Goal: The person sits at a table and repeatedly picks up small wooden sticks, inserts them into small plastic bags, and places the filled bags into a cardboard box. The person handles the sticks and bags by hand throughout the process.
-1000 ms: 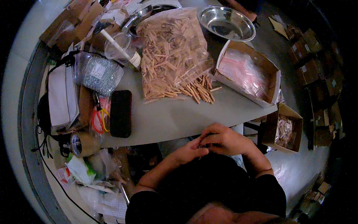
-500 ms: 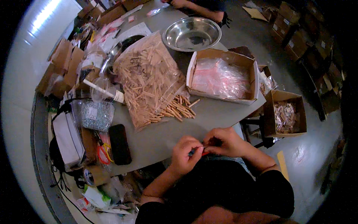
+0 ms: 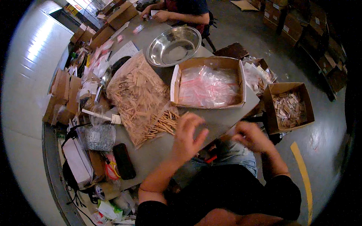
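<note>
My left hand (image 3: 188, 137) is raised over the near edge of the table, thumb and fingers apart, with nothing seen in it. It is nearest to loose small wooden sticks (image 3: 161, 124) that spill from a large clear bag of such sticks (image 3: 138, 88). Farther right, over my lap, my right hand (image 3: 252, 136) has its fingers curled together in a pinch; motion blurs it, and whatever it may hold is too small to make out. A small red object (image 3: 211, 159) lies at my lap between the hands, its kind unclear. Ahead stands a carton (image 3: 175, 84) of clear zip bags with red strips.
A steel basin (image 3: 151, 56) stands behind the carton. At right is an open box (image 3: 269, 113) of bagged wooden pieces. A black phone-like case (image 3: 123, 161), scissors and a bag of small metal parts (image 3: 101, 137) lie left. Another person's hands (image 3: 161, 16) work across the table.
My hands, together over my lap before, have moved apart. The left has gone up toward the sticks and opened; the right has moved right. The view has shifted, showing more of the other person.
</note>
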`<state>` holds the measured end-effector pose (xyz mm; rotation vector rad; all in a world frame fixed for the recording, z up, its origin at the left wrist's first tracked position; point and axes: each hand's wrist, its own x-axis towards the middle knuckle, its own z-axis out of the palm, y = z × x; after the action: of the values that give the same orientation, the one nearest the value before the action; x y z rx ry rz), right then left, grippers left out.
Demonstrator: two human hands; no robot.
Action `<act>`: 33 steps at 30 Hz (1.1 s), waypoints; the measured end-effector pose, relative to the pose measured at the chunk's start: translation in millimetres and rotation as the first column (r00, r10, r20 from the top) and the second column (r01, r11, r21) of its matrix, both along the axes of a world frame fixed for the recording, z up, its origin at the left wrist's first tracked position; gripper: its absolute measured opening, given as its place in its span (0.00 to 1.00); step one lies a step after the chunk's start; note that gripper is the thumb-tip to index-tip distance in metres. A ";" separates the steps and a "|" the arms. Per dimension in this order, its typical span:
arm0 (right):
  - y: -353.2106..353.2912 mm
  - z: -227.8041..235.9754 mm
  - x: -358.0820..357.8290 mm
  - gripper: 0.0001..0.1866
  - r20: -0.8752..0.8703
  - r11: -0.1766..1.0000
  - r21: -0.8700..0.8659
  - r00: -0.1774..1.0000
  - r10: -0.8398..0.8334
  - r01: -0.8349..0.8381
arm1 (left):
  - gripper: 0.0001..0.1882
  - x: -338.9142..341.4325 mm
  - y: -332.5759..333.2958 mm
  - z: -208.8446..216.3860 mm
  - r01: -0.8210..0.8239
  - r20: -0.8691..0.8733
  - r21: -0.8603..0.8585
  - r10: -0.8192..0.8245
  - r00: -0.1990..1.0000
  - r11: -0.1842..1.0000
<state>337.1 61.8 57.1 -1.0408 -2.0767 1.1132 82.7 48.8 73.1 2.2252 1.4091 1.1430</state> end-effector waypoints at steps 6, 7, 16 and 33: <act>8.4 -7.7 108.8 0.08 0.193 0.568 0.272 0.534 -0.823 0.777 | 0.11 -41.9 76.4 11.0 0.039 -0.413 0.177 0.038 0.910 0.983; 6.5 -9.5 115.6 0.08 0.110 0.516 0.318 0.509 -0.854 0.796 | 0.08 -43.4 78.3 7.6 0.007 -0.291 0.105 0.024 0.956 0.994; 6.3 -27.0 -14.3 0.05 0.148 0.942 0.280 0.961 -0.233 0.185 | 0.07 -77.3 -9.1 9.1 -0.043 0.594 -0.427 0.317 0.739 0.903; 10.8 -50.5 -198.0 0.44 0.560 0.808 0.455 0.825 0.068 -0.375 | 0.19 -97.2 -141.0 -51.4 -0.379 -0.365 -0.070 0.329 0.871 0.923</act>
<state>139.2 72.7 6.6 -0.8596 -2.7882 0.2563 -14.5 -92.2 21.7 2.1994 2.0443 0.7297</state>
